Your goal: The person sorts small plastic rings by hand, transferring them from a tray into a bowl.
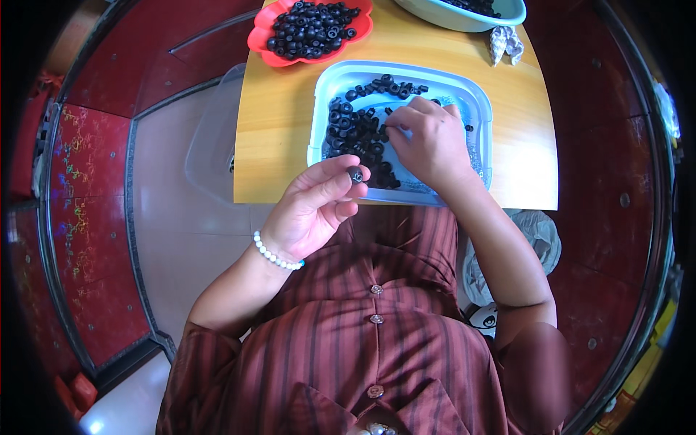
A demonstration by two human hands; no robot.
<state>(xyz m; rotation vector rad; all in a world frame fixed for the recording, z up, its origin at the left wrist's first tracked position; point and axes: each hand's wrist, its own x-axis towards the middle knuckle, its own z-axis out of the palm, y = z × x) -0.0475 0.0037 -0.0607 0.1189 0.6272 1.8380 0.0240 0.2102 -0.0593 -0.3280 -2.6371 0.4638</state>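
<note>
Between the thumb and fingers of my left hand (319, 192) is a small round black plastic piece (355, 174), raised just over the near left rim of a light blue tray (475, 90). My right hand (431, 141) reaches into that tray, fingers bent together in a pinch. Its fingertips are by the loose black pieces (351, 134) heaped on the tray's left side. Whatever those fingertips hold is too hidden to make out.
A red scalloped dish (259, 42) full of round black pieces stands at the table's far left. At the far right are a pale green basin (500, 20) with more black pieces and a shell-like grey object (505, 45). The wooden table (279, 123) ends close to my lap.
</note>
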